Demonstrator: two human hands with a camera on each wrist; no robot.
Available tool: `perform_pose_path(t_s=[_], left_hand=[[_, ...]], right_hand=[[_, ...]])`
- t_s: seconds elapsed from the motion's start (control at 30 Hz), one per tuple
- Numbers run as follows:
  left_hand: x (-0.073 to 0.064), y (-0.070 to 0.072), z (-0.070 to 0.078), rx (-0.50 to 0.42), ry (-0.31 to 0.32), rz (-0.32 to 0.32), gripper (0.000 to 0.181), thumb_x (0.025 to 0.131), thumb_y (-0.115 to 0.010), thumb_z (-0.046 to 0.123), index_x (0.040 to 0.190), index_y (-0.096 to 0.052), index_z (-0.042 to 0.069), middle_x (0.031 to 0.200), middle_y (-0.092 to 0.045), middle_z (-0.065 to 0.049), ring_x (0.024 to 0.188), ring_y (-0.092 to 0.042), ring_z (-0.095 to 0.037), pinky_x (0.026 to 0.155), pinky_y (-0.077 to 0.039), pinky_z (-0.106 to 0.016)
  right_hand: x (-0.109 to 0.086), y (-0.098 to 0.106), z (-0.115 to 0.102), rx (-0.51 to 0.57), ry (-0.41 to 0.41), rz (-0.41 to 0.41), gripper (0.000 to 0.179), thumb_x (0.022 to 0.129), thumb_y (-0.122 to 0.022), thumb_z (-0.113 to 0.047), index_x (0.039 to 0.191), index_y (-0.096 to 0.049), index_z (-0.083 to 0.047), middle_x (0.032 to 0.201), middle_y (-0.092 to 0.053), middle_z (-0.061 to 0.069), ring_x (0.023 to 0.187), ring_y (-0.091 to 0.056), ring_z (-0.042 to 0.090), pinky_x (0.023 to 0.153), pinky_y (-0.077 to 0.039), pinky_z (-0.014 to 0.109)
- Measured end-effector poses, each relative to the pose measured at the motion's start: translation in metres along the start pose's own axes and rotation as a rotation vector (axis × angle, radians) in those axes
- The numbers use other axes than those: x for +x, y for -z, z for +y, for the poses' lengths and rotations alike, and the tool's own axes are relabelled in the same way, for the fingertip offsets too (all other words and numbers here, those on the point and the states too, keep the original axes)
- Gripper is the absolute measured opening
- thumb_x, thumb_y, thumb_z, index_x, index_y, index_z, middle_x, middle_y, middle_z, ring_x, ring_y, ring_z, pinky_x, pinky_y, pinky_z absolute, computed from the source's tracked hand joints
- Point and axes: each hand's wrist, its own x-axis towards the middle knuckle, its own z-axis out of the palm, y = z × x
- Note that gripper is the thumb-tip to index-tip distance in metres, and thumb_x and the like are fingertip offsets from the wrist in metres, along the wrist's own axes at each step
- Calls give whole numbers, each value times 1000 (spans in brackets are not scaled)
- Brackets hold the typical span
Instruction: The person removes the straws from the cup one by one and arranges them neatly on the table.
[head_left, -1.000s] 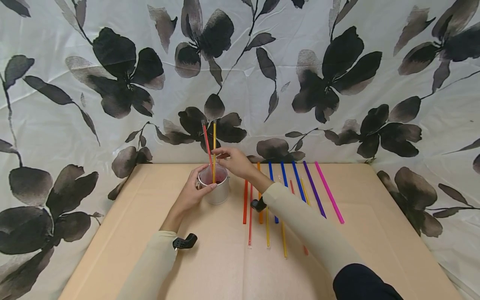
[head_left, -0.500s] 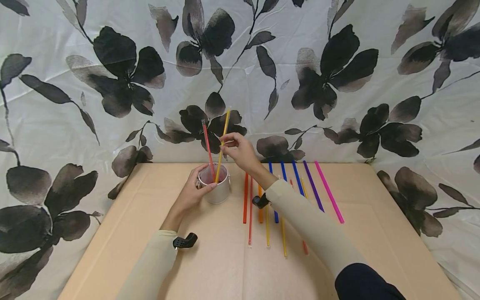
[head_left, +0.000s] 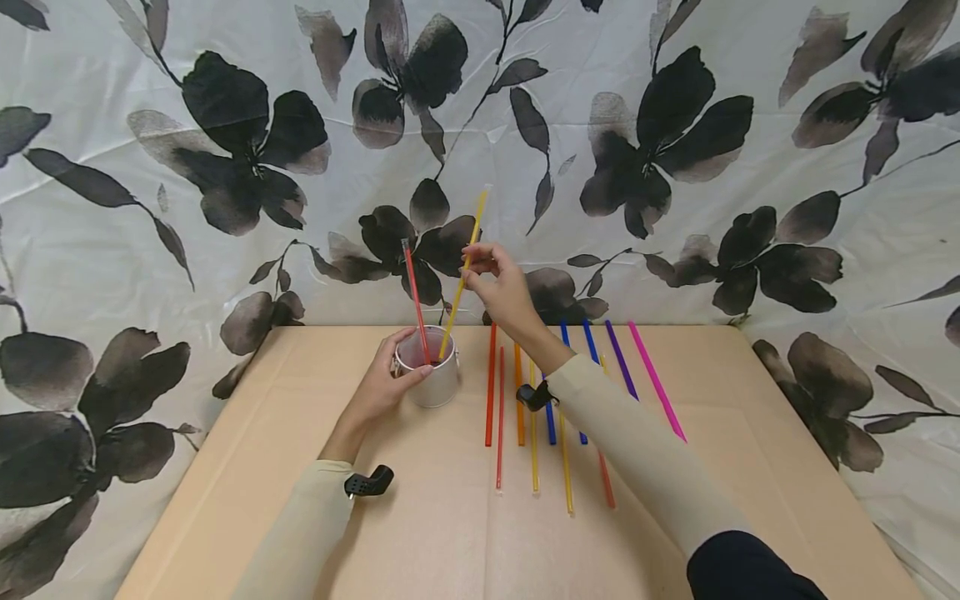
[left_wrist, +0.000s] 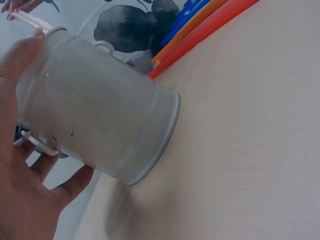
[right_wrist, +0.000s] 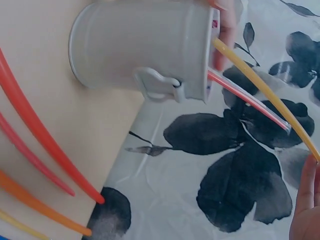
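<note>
My left hand (head_left: 381, 383) grips the small white metal pail (head_left: 438, 387) by its near left side, with the thumb near the rim. In the left wrist view the pail's wall (left_wrist: 100, 100) fills much of the picture. A thin red straw (head_left: 415, 287) leans inside the pail, its upper end sticking out. My right hand (head_left: 501, 287) pinches a thin yellow straw (head_left: 455, 308) above the pail, tilted to the right. Its lower end is at the pail's mouth, as the yellow straw (right_wrist: 265, 87) shows in the right wrist view. The pail's bottom inside is hidden.
Right of the pail, several coloured straws lie in a row on the tan table (head_left: 420, 533), among them a thick red straw (head_left: 491, 400), an orange straw (head_left: 520, 417) and a pink straw (head_left: 658, 383). My right forearm covers some. Behind hangs a floral cloth (head_left: 480, 125).
My right hand has moved up and to the right, drawing the yellow straw upward and tilting it away from the red one. My left hand and the pail have stayed put.
</note>
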Motion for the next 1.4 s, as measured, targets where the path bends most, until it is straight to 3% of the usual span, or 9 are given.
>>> perform_pose_path(t_s=[0.23,0.37,0.47,0.7,0.97,1.17,1.4], left_hand=[[-8,2,30,0,4,-22,77,93,-75,16,156,-31,3,157,-28,-22,146,-28,-44,120,-19,-64],[-8,3,32,-2,1,-21,77,93,-75,16,155,-31,2,158,-28,-22,147,-27,-44,120,-18,-65],[-6,3,31,-9,1,-16,78,93,-75,17,155,-31,2,157,-28,-22,147,-27,-43,121,-18,-63],[-2,4,30,-2,1,-12,78,92,-75,14,155,-31,2,156,-30,-22,146,-27,-42,120,-18,-64],[1,3,32,-4,27,-10,78,93,-76,17,156,-32,5,156,-29,-22,146,-28,-42,121,-18,-63],[3,2,32,-9,24,-5,77,93,-76,17,156,-32,5,156,-29,-23,146,-27,-44,121,-18,-64],[4,1,33,-19,33,-6,78,93,-75,17,156,-31,5,157,-28,-24,146,-27,-44,120,-19,-64]], right_hand=[[1,17,-23,89,8,30,38,95,-62,9,132,-52,8,127,-52,29,104,-58,29,85,-61,40],[-6,28,-43,51,-9,2,39,96,-61,7,134,-51,7,128,-53,27,109,-59,37,83,-61,42],[-10,37,-47,23,-24,-27,39,97,-60,6,135,-52,4,128,-55,26,109,-59,39,82,-62,40],[-12,66,-18,-22,-83,-68,42,98,-62,1,139,-54,0,131,-55,29,107,-64,34,81,-62,38],[-29,103,-6,-126,-153,-109,43,99,-66,-9,140,-57,-9,128,-61,16,105,-64,23,83,-60,26],[-43,128,4,-180,-189,-143,45,98,-67,-10,142,-56,-11,130,-60,19,105,-63,26,81,-58,20],[-60,157,9,-249,-263,-192,48,99,-66,-9,145,-53,-10,131,-59,16,108,-64,30,82,-60,26]])
